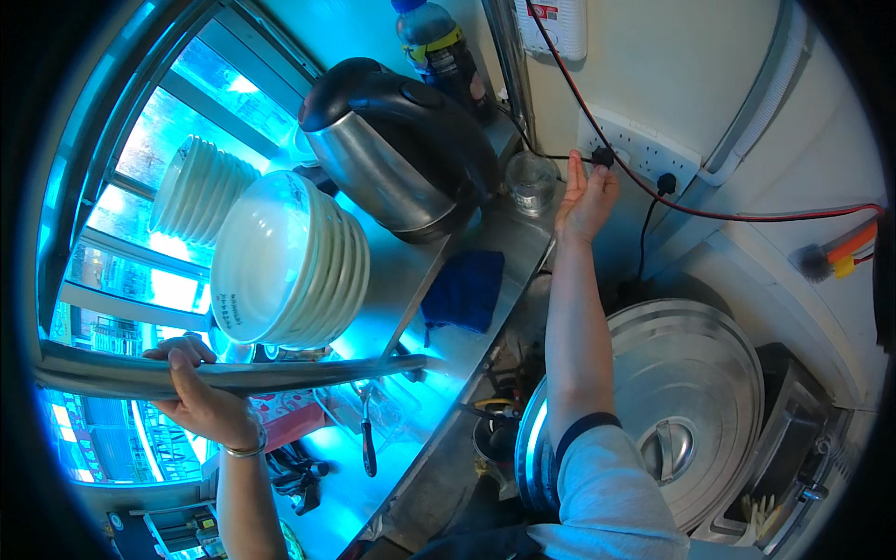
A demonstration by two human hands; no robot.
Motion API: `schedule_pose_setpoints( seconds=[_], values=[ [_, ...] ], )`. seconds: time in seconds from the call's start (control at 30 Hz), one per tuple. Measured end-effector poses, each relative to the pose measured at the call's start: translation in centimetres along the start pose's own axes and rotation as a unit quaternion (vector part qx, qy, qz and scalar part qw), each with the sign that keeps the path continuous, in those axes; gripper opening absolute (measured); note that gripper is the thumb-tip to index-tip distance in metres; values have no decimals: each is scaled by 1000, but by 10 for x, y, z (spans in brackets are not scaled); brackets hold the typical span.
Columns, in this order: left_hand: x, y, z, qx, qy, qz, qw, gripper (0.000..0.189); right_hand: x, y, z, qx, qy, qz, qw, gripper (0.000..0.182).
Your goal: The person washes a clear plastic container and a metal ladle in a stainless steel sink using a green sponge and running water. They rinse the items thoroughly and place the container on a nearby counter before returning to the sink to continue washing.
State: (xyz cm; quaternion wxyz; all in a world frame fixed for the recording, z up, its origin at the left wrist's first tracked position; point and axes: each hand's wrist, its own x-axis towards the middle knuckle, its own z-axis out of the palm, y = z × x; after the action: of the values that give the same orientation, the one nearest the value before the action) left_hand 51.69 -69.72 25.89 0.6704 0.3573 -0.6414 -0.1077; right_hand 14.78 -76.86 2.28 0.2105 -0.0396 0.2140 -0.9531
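Observation:
My left hand grips a stainless steel rail that crosses in front of the window, with the thumb lying over the near side. At the wall, my right hand has its thumb and fingers around a black plug at the left end of a white multi-socket strip. A thin black cord runs left from that plug. Farther right on the strip sits another black plug. Below and left of my right hand stands a clear glass jar. A steel electric kettle with a black handle stands beyond it.
Stacked white bowls stand by the window on a steel counter. A dark blue cloth lies near the counter's edge, and a dark bottle stands behind the kettle. A red-black cable crosses before the sockets. A large round metal lid is beneath my right arm.

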Motion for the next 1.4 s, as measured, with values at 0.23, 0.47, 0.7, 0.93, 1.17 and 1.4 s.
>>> schedule_pose_setpoints(
  seconds=[0.23, 0.47, 0.7, 0.93, 1.17, 1.4],
  values=[
    [-1, -4, -1, -5, 14, -5, 1000, 14, 16, 15, -37, -139, -68, 28, 988, 19],
    [-1, 0, 1, 16, 17, -6, 1000, 4, 37, 15, -41, -178, -122, 70, 974, 24],
    [0, -7, -6, 0, 10, -2, 1000, 18, 43, 6, -40, -202, -175, 100, 959, 26],
    [-1, -1, 2, 12, 26, -18, 999, 3, 45, 11, -49, -186, -120, 68, 973, 25],
    [-1, -2, 2, 7, 5, -6, 1000, 5, 47, 28, -35, -193, -17, 5, 981, 28],
    [1, 1, -1, -11, 1, -5, 1000, 10, 48, 35, -30, -219, -6, 1, 976, 28]
  ],
)
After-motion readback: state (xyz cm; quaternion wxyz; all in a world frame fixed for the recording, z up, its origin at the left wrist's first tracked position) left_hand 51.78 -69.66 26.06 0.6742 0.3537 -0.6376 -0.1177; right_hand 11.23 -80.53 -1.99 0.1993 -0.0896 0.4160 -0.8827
